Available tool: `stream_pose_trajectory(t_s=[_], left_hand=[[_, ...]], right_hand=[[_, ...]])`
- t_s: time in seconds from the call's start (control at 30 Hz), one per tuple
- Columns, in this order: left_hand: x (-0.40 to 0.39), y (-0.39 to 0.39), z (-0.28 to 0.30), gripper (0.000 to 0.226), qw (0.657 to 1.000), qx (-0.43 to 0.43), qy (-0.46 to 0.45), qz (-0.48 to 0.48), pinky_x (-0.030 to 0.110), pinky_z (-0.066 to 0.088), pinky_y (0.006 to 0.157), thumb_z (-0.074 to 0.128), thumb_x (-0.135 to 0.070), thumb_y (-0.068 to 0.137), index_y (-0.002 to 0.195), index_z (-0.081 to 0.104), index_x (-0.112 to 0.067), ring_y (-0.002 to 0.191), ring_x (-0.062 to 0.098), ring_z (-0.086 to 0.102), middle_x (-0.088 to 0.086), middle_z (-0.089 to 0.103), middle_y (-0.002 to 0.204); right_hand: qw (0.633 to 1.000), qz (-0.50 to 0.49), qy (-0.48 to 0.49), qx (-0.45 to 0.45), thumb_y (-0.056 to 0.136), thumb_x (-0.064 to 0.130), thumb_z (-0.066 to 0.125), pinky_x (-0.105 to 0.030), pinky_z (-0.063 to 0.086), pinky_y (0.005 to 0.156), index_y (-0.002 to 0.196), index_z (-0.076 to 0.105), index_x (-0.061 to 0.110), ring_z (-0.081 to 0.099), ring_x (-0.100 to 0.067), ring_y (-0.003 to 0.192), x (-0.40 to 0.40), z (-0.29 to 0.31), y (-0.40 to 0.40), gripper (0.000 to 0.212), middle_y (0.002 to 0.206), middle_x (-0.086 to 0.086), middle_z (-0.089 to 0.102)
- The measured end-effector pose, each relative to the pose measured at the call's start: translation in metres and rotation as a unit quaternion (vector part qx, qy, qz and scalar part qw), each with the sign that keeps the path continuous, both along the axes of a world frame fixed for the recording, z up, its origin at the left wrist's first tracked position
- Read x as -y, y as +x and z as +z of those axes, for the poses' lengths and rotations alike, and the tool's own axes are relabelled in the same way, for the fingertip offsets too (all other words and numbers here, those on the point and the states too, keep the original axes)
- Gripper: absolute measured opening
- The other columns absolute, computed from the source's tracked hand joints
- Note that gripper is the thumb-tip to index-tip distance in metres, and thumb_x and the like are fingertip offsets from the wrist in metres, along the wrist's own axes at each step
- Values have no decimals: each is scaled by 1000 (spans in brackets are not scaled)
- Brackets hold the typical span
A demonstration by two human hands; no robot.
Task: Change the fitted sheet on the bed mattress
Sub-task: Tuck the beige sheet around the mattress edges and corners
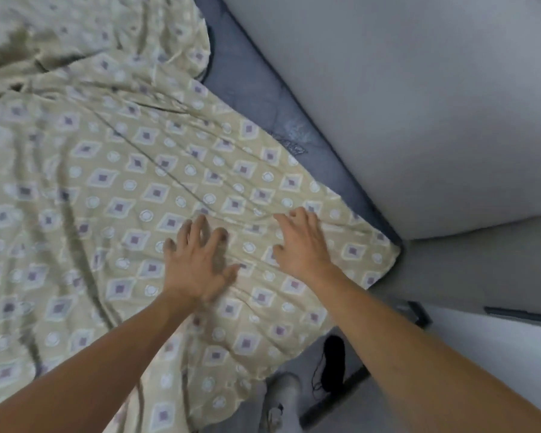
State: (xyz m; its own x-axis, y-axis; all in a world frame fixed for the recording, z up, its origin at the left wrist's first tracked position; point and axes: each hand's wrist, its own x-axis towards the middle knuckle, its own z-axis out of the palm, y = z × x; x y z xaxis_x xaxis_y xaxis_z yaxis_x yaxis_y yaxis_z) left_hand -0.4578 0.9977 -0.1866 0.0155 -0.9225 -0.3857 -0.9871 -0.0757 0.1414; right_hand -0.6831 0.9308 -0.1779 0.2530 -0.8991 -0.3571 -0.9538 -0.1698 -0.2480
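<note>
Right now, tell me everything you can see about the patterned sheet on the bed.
The sheet is beige cloth printed with purple-centred diamonds and white circles. It lies wrinkled and loose over the blue mattress, leaving a strip along the wall bare; its near edge hangs over the bedside. The left hand and right hand rest on it with fingers spread, near the corner.

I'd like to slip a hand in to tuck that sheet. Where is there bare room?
A blue strip of mattress lies uncovered between the patterned sheet and the grey wall, narrowing toward the near corner. The left hand and right hand crowd that corner.
</note>
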Motion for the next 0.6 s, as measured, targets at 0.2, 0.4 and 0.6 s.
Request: stream_pose_trajectory(t_s=[0.2,0.4,0.6], left_hand=[[73,56,3,71,997,5,3,79,61,28,116,51,-71,92,150,25,-40,157,38,8,9,10,169],[129,89,9,100,990,-1,71,125,58,35,113,67,-66,85,159,3,-42,155,35,8,7,-6,170],[140,86,-1,113,983,10,106,147,60,33,116,74,-63,80,160,-4,-45,156,38,3,6,-15,171]], right_hand=[[999,52,7,-13,93,32,68,-48,46,103,139,51,25,39,-32,128,97,-3,68,50,136,-7,42],[995,43,-90,3,92,28,67,-51,45,101,130,54,21,43,-33,122,191,1,126,41,138,-9,43],[992,-44,20,118,96,50,67,-47,43,108,154,40,22,45,-33,134,277,-3,176,70,144,-10,51]])
